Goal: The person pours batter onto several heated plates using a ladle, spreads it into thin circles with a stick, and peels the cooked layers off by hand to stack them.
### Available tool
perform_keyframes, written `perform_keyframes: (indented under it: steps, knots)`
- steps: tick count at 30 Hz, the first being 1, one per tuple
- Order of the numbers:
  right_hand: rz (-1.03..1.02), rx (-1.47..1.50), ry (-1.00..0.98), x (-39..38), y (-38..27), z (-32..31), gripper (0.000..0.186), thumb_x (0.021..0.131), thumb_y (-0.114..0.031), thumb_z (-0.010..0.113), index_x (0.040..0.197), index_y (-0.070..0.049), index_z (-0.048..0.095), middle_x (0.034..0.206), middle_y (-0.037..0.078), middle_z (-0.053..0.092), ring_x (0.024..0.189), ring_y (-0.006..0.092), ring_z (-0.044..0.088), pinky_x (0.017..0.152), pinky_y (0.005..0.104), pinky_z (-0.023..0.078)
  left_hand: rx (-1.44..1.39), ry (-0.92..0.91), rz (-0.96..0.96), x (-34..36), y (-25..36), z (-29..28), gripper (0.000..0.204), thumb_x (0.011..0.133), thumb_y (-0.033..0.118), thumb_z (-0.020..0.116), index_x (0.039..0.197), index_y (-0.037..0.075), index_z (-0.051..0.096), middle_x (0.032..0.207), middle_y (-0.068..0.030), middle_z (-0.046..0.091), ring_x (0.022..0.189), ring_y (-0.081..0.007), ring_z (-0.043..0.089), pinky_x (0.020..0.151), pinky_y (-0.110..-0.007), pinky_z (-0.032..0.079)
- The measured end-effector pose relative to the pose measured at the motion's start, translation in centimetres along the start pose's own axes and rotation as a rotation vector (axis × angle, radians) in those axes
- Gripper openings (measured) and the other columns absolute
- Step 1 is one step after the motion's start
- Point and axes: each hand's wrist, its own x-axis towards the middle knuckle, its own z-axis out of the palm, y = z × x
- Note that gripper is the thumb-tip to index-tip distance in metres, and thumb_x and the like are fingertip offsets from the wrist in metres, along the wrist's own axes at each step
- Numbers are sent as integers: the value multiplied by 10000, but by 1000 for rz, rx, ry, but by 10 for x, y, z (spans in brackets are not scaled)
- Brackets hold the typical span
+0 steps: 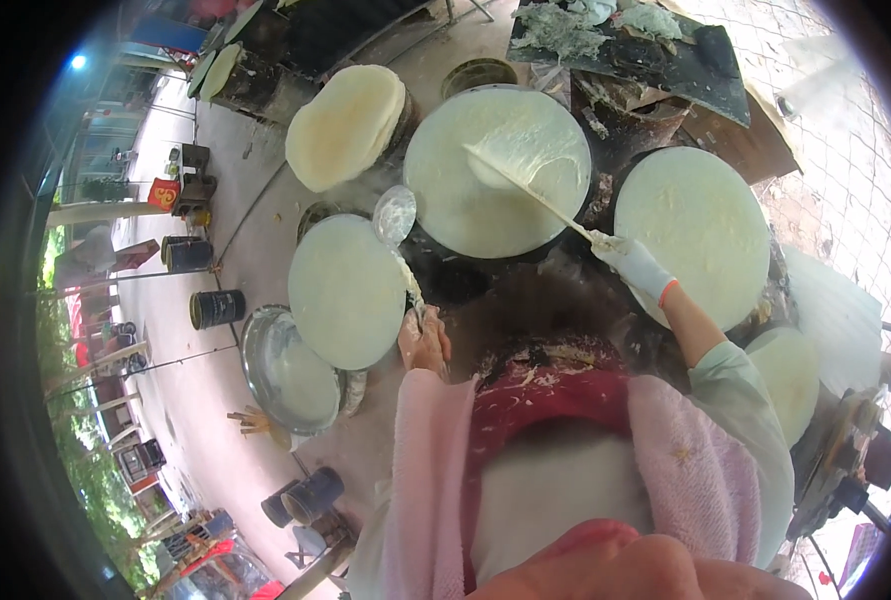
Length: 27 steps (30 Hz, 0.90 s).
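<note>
While thin white batter sheets cook all around me, dark tins [216, 308] stand on the pale ground far out at nine o'clock, with two more tins [305, 496] down at seven. Nearer in, a metal basin [287, 370] of white batter sits at about eight o'clock, tucked just under the edge of the round griddle on my left [346, 290], which is covered by a pale cooked sheet.

My left hand [423, 340] is bare, smeared with batter, and curled around the handle of a metal ladle [395, 214]. Its handle runs up from my fist toward eleven o'clock, and its shiny bowl hangs between the left griddle and the middle one. I cannot tell just how my fingers lie on the handle.

Up at eleven o'clock a stack of finished sheets [346, 126] rests on a dark stand. Straight ahead at twelve lies the middle griddle [497, 170], its batter wet and streaked.

My right hand [633, 262], in a white glove with an orange cuff, is pinched tight around the end of a long thin spreader stick [535, 196]. The stick reaches toward ten o'clock, its wide blade lying on the wet batter near the griddle's centre.

At two o'clock the right griddle [692, 232] carries another smooth sheet, touching my right wrist in this view. Beyond it, at one o'clock, a dark board [710, 70] holds greenish scraps.
</note>
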Motion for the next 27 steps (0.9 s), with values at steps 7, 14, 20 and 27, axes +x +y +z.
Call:
perform_keyframes:
  steps: [7, 14, 20, 27]
  knots:
    - [-136, -108, 68, 31, 8, -19, 436, 862, -325, 640, 1222, -86, 580, 1106, 75, 657, 1022, 117, 577, 918, 262, 415, 201, -178, 152, 84, 20, 21, 298, 928, 287, 503, 897, -8, 530, 603, -41, 466, 360, -139, 413, 347, -279, 289]
    - [-53, -191, 171, -53, 2, 24, 476, 863, -325, 641, 1267, -93, 540, 1142, 87, 640, 1058, 125, 573, 923, 252, 411, 122, -371, 94, 168, 32, 57, 249, 919, 200, 485, 767, 6, 516, 543, -40, 473, 368, -150, 428, 373, -287, 319]
    - [66, 342, 335, -46, 54, 159, 426, 875, -267, 638, 1208, -9, 576, 1035, 51, 645, 931, 101, 577, 853, 219, 438, -76, -535, -161, 142, -1, 63, 214, 936, 144, 462, 785, -4, 497, 576, -39, 454, 394, -138, 400, 374, -266, 337]
    - [-33, 516, 529, -42, 18, 213, 424, 882, -197, 639, 1233, 22, 548, 1086, -7, 588, 933, 44, 507, 833, 193, 411, -300, -567, -416, 131, -16, 25, 190, 941, 174, 429, 843, 21, 484, 665, -19, 482, 498, -122, 428, 457, -272, 340]
